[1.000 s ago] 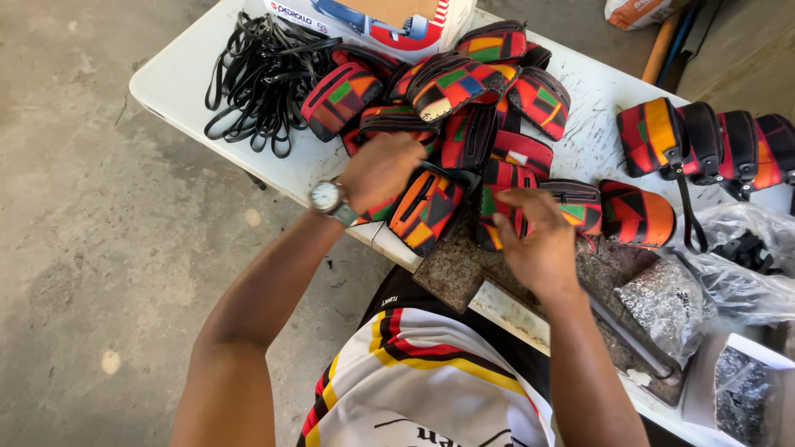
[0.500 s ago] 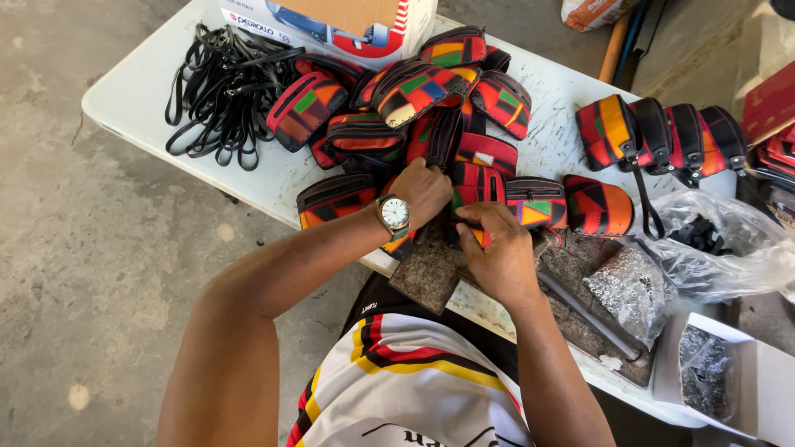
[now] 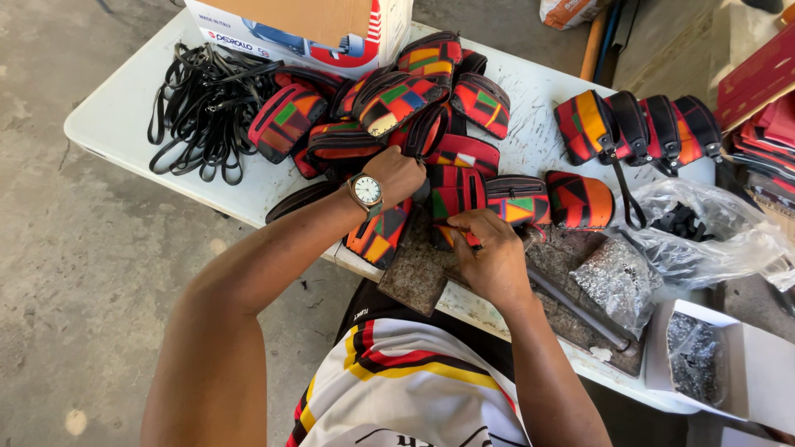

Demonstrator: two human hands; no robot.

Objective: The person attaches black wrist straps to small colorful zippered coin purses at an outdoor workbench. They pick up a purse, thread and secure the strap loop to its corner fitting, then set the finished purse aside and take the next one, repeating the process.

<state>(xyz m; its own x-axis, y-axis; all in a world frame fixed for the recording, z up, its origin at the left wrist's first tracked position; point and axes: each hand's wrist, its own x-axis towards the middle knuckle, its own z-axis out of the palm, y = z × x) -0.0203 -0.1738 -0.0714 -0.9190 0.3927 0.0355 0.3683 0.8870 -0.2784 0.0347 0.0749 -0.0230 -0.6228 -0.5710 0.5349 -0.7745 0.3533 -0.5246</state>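
Both hands' fingers clamp a patterned pouch (image 3: 454, 199); a white-red-blue carton (image 3: 306, 29) stands at the table's far edge

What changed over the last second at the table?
Both hands drew back from the pile to the near table edge. The left hand and right hand now close together on one patterned pouch. The pile of pouches and black straps stayed put.

A white table (image 3: 116, 116) stands on a grey, stained concrete floor (image 3: 74, 273) in daylight.
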